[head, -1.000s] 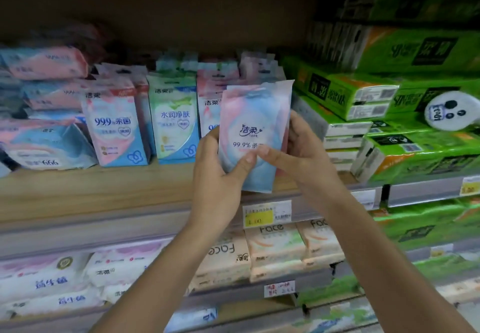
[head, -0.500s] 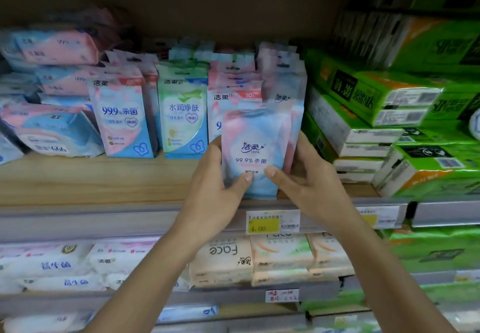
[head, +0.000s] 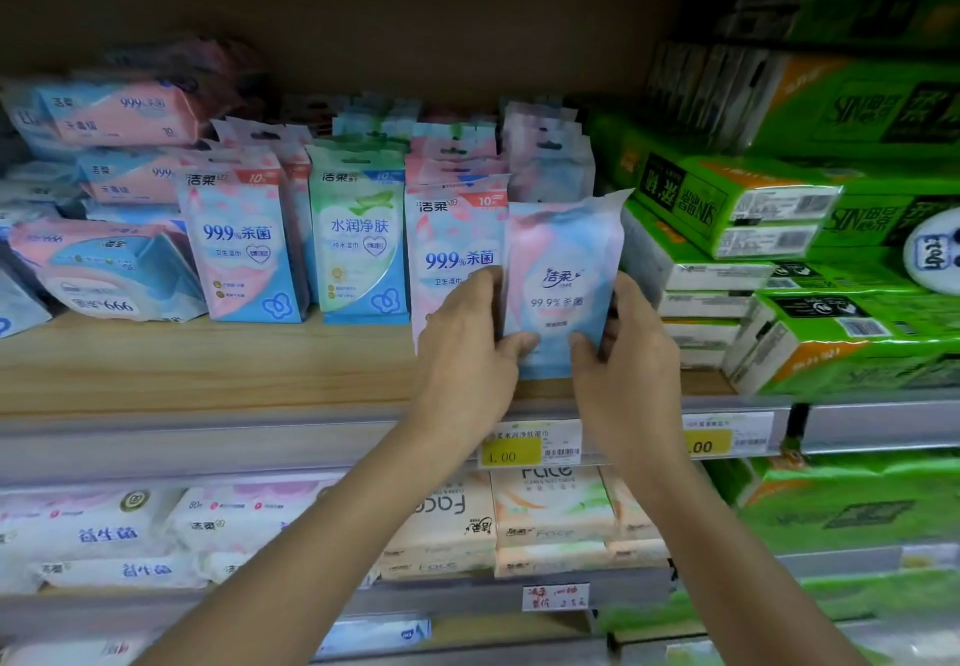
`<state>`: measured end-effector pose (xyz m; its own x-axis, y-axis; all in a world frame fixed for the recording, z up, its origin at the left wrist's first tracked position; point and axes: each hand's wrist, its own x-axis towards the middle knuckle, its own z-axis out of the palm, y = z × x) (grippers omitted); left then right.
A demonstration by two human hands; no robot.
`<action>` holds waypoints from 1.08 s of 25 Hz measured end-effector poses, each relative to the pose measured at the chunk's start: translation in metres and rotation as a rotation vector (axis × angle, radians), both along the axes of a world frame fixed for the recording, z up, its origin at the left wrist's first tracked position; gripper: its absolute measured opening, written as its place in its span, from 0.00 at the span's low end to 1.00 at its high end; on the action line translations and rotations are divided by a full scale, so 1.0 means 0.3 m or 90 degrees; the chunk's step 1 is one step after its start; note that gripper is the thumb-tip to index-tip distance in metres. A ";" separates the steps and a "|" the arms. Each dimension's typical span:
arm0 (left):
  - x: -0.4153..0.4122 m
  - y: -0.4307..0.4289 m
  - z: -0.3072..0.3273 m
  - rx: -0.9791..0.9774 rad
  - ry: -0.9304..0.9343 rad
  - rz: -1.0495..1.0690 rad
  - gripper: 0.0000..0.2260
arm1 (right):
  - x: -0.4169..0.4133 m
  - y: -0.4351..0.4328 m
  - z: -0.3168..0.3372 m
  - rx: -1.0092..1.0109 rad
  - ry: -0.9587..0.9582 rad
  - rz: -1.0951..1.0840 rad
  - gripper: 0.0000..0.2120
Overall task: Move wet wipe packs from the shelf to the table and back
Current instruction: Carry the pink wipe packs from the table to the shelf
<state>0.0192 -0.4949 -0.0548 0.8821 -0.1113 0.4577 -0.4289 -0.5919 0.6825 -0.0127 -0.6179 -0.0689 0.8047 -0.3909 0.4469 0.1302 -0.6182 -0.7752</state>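
A small pink-and-blue wet wipe pack [head: 561, 275] stands upright at the front of the wooden shelf [head: 208, 369], at the head of a row of similar packs. My left hand [head: 467, 353] grips its left edge, thumb across its lower front. My right hand [head: 623, 353] grips its right edge the same way. The pack's bottom edge sits at the shelf board, partly hidden by my thumbs.
Rows of upright wipe packs [head: 239, 249] [head: 358, 244] [head: 452, 249] stand to the left, with flat packs [head: 104, 270] stacked at far left. Green tissue bundles [head: 779, 260] crowd the right. Price tags [head: 530, 444] line the shelf rail; more packs [head: 550, 514] lie below.
Both hands have carried the pack forward, down and rightward from mid-air in front of the shelf onto the shelf board, in line with the right-hand row of packs.
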 end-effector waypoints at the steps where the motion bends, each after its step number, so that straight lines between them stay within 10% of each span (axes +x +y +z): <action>1: 0.000 -0.021 0.003 0.012 -0.001 0.004 0.23 | 0.001 -0.005 0.008 0.000 -0.005 -0.017 0.22; 17: 0.047 -0.147 0.107 -0.019 0.101 -0.004 0.20 | 0.205 0.012 0.075 -0.020 0.048 -0.090 0.24; 27: 0.031 -0.091 0.075 0.034 0.057 -0.086 0.39 | 0.067 -0.006 0.111 -0.264 0.150 -0.072 0.31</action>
<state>0.0285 -0.5221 -0.0323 0.8942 -0.2538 0.3687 -0.4462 -0.5695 0.6904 0.0074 -0.6196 -0.0357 0.8657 -0.3092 0.3937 -0.1051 -0.8811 -0.4610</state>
